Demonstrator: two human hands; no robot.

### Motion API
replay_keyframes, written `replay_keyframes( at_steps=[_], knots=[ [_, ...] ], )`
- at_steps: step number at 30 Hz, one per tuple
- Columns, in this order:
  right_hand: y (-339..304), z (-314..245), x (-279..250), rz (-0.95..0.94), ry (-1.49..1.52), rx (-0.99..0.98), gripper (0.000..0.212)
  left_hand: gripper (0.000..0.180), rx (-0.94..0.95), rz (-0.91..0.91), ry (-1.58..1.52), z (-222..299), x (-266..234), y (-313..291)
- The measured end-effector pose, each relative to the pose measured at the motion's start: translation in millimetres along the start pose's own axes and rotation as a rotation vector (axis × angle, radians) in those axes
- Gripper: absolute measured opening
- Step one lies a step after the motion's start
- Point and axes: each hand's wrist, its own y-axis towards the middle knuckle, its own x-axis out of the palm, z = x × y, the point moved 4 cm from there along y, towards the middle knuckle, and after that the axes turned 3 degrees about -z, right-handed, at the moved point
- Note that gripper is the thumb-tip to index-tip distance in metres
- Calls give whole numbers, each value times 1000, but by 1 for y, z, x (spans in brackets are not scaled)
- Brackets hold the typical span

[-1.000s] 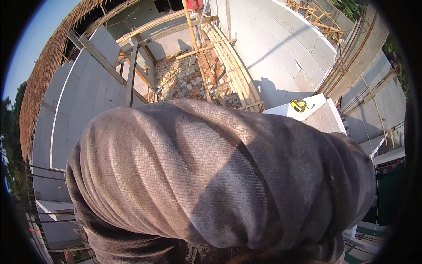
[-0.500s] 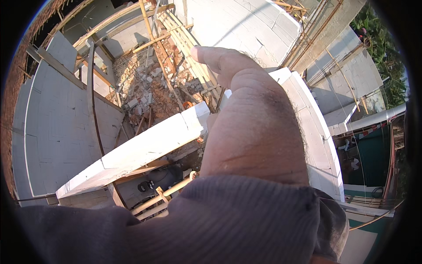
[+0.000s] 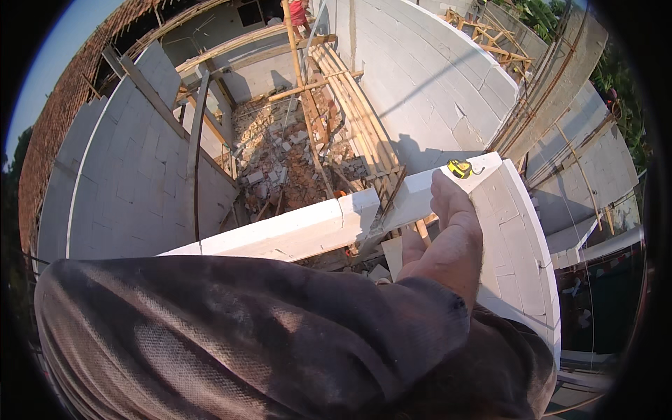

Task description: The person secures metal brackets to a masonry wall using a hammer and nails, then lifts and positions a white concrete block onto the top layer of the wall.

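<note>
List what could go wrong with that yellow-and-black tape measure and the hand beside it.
The outstretched bare hand could nudge the yellow-and-black tape measure off the white block wall.
A fall toward the reddish broken-masonry rubble might damage it.
The baggy grey-brown fabric sleeve covers much of the view, so an edge may be misjudged.

I can't find the right hand; it's hidden from me. The left hand's [image 3: 451, 241] fingertips overlap the spot just beside the yellow tape measure [image 3: 459, 169], and I can't tell whether they touch. The grey sleeve [image 3: 231, 329] runs off the lower edge and covers the left end of the white block wall [image 3: 280, 234]. At top centre, a person in red [image 3: 299, 12] is cut off. An orange thing [image 3: 339, 193] near the middle is too small for me to identify.
</note>
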Motion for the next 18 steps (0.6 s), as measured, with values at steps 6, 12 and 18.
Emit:
replay_keyframes(
  at_steps=[6, 12, 18],
  knots=[
    [-24, -47, -10, 156, 226, 49, 22, 35, -34, -130, -55, 5, 17, -19],
    [-41, -39, -20, 34, 186, 68, 20, 36, -155, -276, 21, -7, 24, -56],
    [-22, -34, -25, 45, 163, 44, 22, 37, -200, -297, 72, -11, 27, -67]
  ],
)
